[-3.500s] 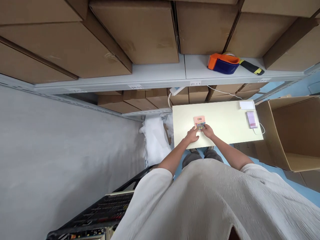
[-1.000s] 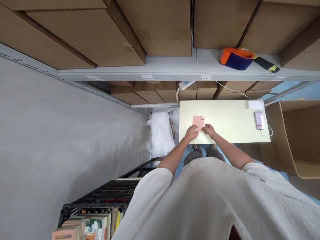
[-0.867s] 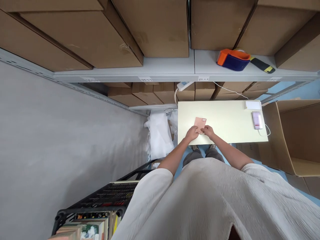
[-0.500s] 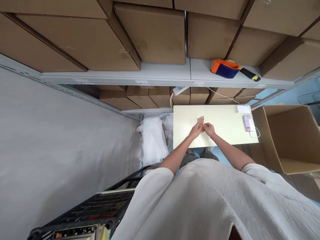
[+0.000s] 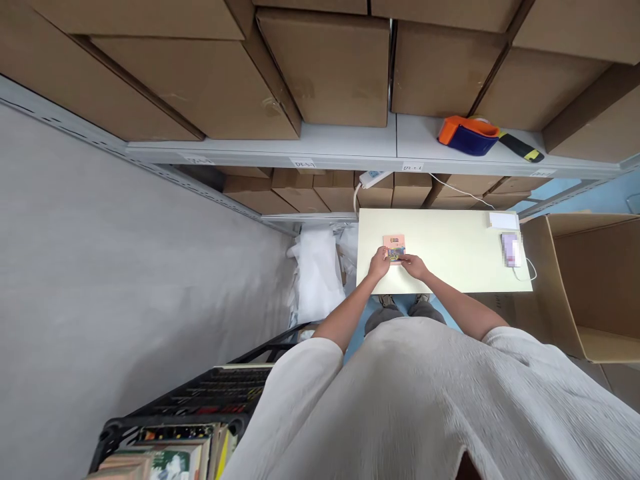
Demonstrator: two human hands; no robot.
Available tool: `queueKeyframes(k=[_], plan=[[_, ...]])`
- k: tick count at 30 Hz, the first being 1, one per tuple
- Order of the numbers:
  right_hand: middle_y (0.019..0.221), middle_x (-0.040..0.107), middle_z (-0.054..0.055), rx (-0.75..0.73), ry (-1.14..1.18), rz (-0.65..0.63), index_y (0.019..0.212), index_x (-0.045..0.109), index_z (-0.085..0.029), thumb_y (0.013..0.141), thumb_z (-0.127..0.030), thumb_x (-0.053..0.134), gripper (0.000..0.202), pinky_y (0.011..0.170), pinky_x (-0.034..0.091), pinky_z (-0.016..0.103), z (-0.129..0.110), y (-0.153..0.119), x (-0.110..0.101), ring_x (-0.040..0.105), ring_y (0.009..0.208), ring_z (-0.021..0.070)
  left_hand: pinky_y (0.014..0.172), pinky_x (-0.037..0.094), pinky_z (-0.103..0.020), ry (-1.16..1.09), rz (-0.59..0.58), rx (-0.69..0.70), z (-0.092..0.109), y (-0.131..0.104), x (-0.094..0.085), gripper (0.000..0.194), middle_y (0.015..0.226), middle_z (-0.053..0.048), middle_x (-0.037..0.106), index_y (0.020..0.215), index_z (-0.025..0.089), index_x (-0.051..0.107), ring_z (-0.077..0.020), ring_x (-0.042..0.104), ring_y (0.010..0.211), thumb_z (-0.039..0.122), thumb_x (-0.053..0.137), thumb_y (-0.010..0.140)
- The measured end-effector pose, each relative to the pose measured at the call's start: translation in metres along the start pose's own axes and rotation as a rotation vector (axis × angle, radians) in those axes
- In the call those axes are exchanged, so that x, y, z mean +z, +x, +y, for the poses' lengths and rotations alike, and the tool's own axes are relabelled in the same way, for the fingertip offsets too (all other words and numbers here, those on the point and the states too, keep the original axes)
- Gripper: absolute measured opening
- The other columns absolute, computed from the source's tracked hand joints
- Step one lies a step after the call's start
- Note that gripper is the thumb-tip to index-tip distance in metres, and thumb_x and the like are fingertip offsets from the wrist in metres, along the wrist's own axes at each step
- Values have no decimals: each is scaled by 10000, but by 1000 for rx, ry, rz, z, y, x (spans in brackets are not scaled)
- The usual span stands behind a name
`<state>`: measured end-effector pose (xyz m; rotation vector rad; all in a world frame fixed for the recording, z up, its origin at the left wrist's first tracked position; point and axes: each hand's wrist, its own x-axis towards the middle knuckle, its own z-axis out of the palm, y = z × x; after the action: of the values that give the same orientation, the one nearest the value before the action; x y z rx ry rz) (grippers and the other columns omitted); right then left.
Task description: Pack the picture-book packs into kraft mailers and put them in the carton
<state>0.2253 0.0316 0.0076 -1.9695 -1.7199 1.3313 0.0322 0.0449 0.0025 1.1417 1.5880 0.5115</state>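
Note:
A small pinkish-orange booklet or card [image 5: 394,241] with a dark, colourful picture is held over the left part of the pale yellow table [image 5: 450,250]. My left hand [image 5: 379,263] grips its left edge, fingers closed on it. At its lower right, my right hand [image 5: 414,266] pinches the edge. The printed side faces up toward me. Toward the table's right end lie a white box [image 5: 503,221] and a purple, partly blurred item [image 5: 511,250] with a white cable beside it.
Cardboard boxes [image 5: 325,67] fill the shelves ahead. An orange and blue tape dispenser [image 5: 469,136] and a black-yellow knife [image 5: 521,147] rest on the shelf. An open carton [image 5: 595,280] stands right, white wrapping [image 5: 319,273] left, and a black crate [image 5: 200,400] with books lower left.
The pinkish-orange item has moved left and turned from a narrow, tilted view to show its printed picture. Both hands have shifted left with it. The whole view has shifted slightly.

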Motion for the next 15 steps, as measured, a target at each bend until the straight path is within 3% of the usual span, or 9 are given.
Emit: queueKeyframes(k=[7,12,15], plan=[[1470,775,75,-38,-217,-47,1455,777,-236,1034,-187,510,501,1194,567,422,0,1,-1,743,1343,284,1256,517,-392,166,-65,101,-5,-2,4,586,1612,-88,680,1555,239,621,-244,644,1497,70,563,997],[1714,558,175,-325,-588,-205,1594,650,-129,995,-183,541,611,1270,481,503,15,-21,-6,576,1541,350,1318,450,-391,479,-219,217,-17,-16,1,552,1658,-115,638,1585,183,630,-258,589,1552,145,502,1050],[1812,385,224,-466,-758,-280,1681,530,-55,963,-181,561,729,1323,389,570,26,-34,-9,428,1645,395,1382,357,-451,693,-303,349,-29,-29,-3,615,1752,-108,532,1636,203,584,-259,454,1658,143,495,1031]])
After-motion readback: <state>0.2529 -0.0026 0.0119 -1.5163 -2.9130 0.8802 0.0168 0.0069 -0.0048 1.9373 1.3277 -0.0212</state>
